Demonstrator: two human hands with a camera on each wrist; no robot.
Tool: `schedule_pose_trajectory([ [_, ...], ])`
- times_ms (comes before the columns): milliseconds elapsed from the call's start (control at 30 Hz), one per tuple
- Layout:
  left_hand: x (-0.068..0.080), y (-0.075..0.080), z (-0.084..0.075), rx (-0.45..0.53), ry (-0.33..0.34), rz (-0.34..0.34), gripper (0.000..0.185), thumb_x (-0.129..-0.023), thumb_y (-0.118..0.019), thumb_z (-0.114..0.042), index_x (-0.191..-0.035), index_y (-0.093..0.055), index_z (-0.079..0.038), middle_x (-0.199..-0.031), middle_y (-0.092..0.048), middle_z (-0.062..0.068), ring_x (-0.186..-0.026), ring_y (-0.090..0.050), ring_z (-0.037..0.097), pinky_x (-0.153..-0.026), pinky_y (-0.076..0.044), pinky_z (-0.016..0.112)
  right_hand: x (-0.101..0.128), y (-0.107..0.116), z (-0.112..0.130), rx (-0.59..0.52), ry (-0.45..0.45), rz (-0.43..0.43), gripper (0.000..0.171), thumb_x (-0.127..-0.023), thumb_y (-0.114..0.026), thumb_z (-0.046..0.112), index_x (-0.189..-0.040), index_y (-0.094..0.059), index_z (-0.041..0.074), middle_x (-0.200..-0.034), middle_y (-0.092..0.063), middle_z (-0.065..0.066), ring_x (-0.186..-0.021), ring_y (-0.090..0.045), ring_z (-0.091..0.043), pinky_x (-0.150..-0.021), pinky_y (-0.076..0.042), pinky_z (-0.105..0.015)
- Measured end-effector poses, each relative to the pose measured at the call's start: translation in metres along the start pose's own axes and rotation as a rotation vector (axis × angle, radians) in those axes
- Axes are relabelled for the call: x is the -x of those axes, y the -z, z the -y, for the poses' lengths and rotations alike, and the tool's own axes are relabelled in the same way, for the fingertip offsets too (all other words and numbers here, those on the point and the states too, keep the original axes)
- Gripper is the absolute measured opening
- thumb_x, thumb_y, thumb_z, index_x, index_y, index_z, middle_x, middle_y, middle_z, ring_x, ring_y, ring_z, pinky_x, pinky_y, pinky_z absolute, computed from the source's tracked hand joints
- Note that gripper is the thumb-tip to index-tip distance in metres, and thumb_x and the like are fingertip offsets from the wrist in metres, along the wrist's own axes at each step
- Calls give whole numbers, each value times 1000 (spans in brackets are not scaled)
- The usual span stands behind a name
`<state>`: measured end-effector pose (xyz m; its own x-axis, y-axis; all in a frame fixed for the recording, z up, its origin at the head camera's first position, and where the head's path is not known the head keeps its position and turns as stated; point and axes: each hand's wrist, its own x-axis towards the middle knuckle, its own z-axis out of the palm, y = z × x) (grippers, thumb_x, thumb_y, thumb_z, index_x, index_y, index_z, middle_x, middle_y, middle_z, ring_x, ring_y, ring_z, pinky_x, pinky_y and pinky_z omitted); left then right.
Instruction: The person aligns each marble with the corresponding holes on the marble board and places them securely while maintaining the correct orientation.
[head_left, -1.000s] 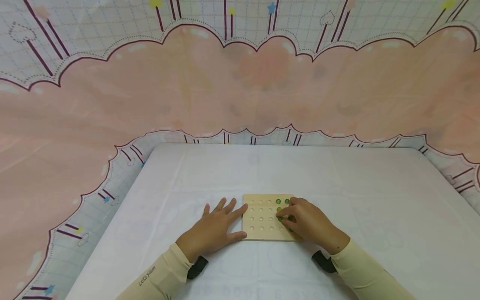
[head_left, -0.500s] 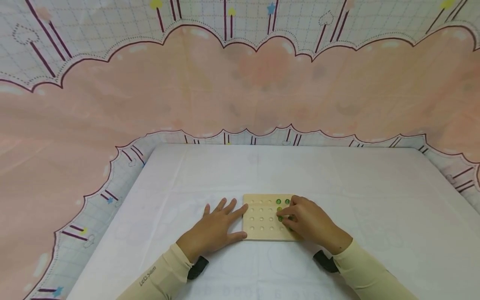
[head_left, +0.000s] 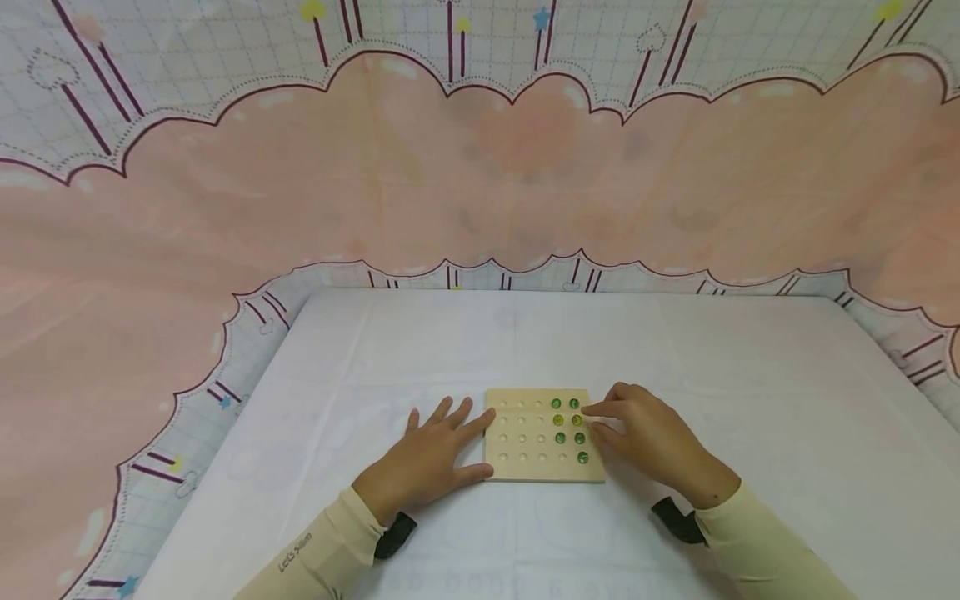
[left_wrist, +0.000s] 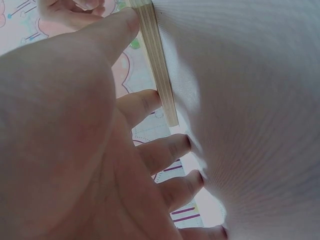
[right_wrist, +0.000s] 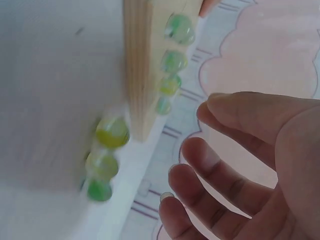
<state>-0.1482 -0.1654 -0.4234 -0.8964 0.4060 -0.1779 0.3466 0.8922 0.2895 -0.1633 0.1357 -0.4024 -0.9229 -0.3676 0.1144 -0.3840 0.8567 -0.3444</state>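
A square wooden board with rows of dimples lies on the white table. Several green marbles sit in its two right columns. My left hand lies flat on the table, and its fingers and thumb touch the board's left edge. My right hand hovers just right of the board, fingers loosely spread, holding nothing. In the right wrist view, three loose yellow-green marbles lie on the table beside the board's edge. In the head view they are hidden.
A white cloth covers the table. A pink and checked patterned backdrop rises behind it and along both sides. Wide bare cloth stretches beyond the board and to the right.
My right hand has drawn back to the right, off the board, uncovering the marbles in the right columns. The left hand and the board have not moved.
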Motion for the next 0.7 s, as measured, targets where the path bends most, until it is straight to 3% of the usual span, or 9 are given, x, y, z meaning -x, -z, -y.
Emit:
schedule_pose_trajectory([
  [167,-1,0,0,0,3,5,76,-91,-58,-64,-157,-32,-36,-165,-29,9,-154,-20,38,-114,-18,74,4,4,-13,-23,-54,6,24,-88,-76,11,-112,-78,12,-97,-68,0,-88,-61,-15,-76,-56,-36],
  [400,0,-1,0,6,16,10,76,-91,-58,-64,-157,-31,-35,-165,-28,8,-154,-19,37,-115,-17,74,8,9,-25,-42,-42,1,23,-88,-76,11,-111,-78,10,-97,-69,0,-91,-63,-18,-78,-57,-41],
  [700,0,1,-2,12,11,7,76,-92,-57,-64,-157,-31,-35,-165,-27,8,-154,-18,38,-115,-16,74,9,14,-41,-56,-44,-4,23,-85,-76,3,-107,-79,10,-93,-69,3,-87,-61,-15,-73,-53,-34],
])
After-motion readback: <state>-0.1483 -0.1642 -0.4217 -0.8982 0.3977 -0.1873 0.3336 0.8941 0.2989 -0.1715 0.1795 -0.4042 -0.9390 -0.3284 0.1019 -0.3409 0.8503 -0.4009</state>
